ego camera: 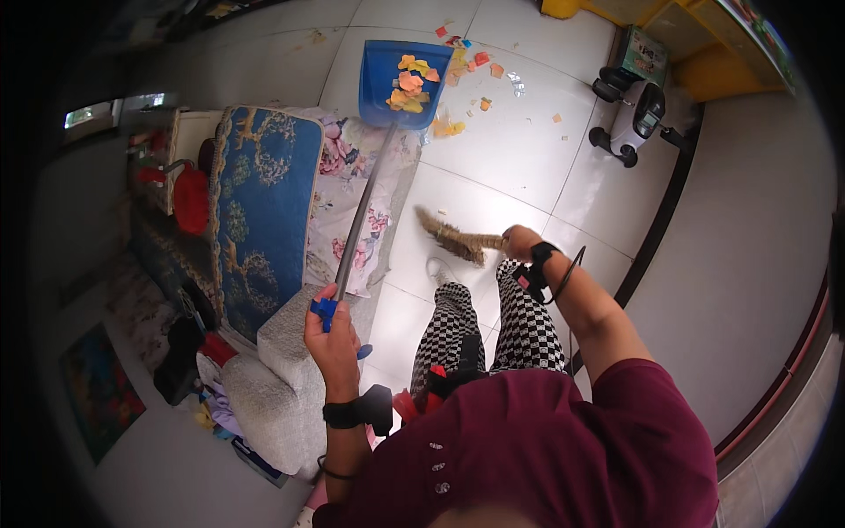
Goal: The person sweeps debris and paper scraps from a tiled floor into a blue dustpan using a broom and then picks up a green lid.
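Note:
My left hand (335,333) is closed around the blue-ended metal handle of a long-handled blue dustpan (376,105). The pan rests at the top, beside the sofa's end, with crumpled yellow and orange scraps (409,84) in it. More colourful scraps (482,59) lie on the tiles just right of the pan. In my right hand (521,242) is the short handle of a straw hand broom (455,239). Its bristles point left, above my foot and well below the scattered scraps. Whether the bristles touch the floor, I cannot tell.
A sofa (284,389) with a blue patterned mat (267,211) and floral cloth (363,224) stands along the left. At the upper right is a small pedal exerciser (637,122), near yellow furniture (713,53). A pale panel or wall (733,218) stands to the right.

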`<move>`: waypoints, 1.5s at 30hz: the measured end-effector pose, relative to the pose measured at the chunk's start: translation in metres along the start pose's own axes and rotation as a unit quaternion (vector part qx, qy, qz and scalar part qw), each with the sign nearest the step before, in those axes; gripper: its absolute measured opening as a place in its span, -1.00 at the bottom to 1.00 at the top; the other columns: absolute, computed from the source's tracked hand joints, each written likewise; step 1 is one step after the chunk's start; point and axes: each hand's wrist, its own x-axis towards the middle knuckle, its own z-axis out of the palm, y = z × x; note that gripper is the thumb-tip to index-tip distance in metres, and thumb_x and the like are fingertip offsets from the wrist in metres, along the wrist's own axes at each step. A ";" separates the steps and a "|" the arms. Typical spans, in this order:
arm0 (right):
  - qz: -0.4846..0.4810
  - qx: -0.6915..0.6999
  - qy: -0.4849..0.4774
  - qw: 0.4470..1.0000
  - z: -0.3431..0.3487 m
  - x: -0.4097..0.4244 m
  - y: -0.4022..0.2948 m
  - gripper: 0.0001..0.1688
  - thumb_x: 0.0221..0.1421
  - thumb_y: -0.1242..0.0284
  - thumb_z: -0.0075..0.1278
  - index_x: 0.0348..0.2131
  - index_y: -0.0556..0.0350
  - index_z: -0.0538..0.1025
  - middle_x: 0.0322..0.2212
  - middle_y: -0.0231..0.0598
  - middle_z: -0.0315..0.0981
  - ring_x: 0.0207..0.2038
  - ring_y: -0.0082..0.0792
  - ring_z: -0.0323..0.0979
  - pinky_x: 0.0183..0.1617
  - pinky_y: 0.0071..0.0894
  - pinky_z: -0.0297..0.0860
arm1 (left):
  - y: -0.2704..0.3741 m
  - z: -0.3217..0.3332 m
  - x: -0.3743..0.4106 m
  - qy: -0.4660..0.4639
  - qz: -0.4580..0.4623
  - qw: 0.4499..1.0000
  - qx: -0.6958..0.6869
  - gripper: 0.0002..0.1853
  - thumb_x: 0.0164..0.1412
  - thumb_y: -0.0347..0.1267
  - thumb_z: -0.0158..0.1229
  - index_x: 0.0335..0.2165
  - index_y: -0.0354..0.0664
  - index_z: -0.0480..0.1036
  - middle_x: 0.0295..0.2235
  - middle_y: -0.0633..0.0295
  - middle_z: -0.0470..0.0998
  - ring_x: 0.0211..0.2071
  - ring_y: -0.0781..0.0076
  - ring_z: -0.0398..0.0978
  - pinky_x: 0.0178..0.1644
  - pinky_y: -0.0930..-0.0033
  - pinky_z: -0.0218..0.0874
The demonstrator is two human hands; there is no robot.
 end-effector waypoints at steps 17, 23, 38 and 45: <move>0.078 0.496 0.111 0.858 -0.074 -0.135 0.048 -0.31 -0.05 0.50 -0.06 0.10 -0.12 0.12 -0.70 -0.37 0.22 -0.76 -0.55 0.15 -0.78 -0.56 0.07 | 0.007 0.009 0.018 -0.017 0.013 0.995 -0.097 -0.75 0.10 -0.49 -0.03 -0.18 -0.21 0.33 -0.68 0.53 0.18 -0.77 0.85 -0.01 -0.77 0.71 -0.26; 0.243 0.618 0.123 0.737 -0.001 -0.206 0.093 -0.27 -0.03 0.53 -0.11 0.12 -0.22 0.03 -0.74 -0.37 0.18 -0.78 -0.54 0.12 -0.77 -0.54 0.03 | 0.014 0.028 0.054 -0.027 -0.012 0.990 -0.136 -0.75 0.09 -0.49 -0.02 -0.19 -0.22 0.32 -0.67 0.50 0.20 -0.77 0.84 0.01 -0.78 0.71 -0.26; 0.155 0.694 0.066 0.700 -0.129 0.000 -0.068 -0.73 -0.02 0.57 -0.14 -0.27 0.00 0.21 -0.73 -0.41 0.10 -0.78 -0.57 0.08 -0.80 -0.57 0.02 | 0.086 0.058 0.225 -0.070 -0.059 0.991 -0.099 -0.79 0.09 -0.48 -0.01 -0.22 -0.19 0.33 -0.69 0.52 0.16 -0.77 0.82 0.01 -0.76 0.69 -0.23; 0.194 0.582 0.097 0.784 -0.183 -0.033 -0.088 -0.28 -0.02 0.52 -0.09 0.13 -0.23 0.08 -0.72 -0.40 0.17 -0.78 -0.60 0.07 -0.77 -0.60 -0.02 | 0.126 0.067 0.306 -0.071 -0.052 0.993 -0.075 -0.76 0.09 -0.47 -0.03 -0.20 -0.19 0.32 -0.68 0.50 0.19 -0.76 0.80 0.03 -0.75 0.67 -0.17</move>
